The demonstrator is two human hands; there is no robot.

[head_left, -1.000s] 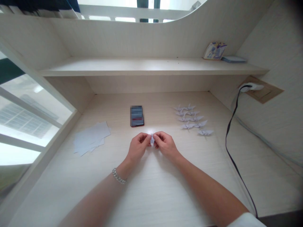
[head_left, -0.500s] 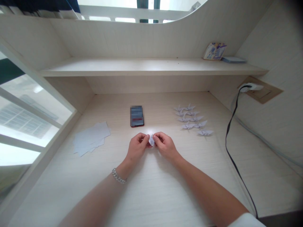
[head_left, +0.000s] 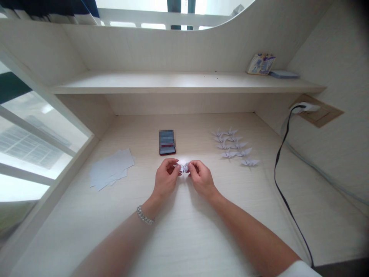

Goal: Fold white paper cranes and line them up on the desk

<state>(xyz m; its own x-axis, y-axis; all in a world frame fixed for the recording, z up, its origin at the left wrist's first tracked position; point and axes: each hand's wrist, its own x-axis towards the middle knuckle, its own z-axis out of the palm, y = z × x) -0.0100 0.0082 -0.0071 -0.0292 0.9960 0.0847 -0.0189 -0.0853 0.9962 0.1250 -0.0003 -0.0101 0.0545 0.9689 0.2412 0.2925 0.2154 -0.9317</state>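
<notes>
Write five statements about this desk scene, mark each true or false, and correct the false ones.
1. The left hand and right hand hold a small folded white paper figure. True.
2. The silver chain-link bracelet is on the right wrist. False: it is on the left wrist.
3. The flat white paper sheets lie left of the dark rectangular phone-like device. True.
4. The folded white paper cranes lie left of the device. False: they lie right of it.
5. The thin black cable runs to a white wall plug. True.
</notes>
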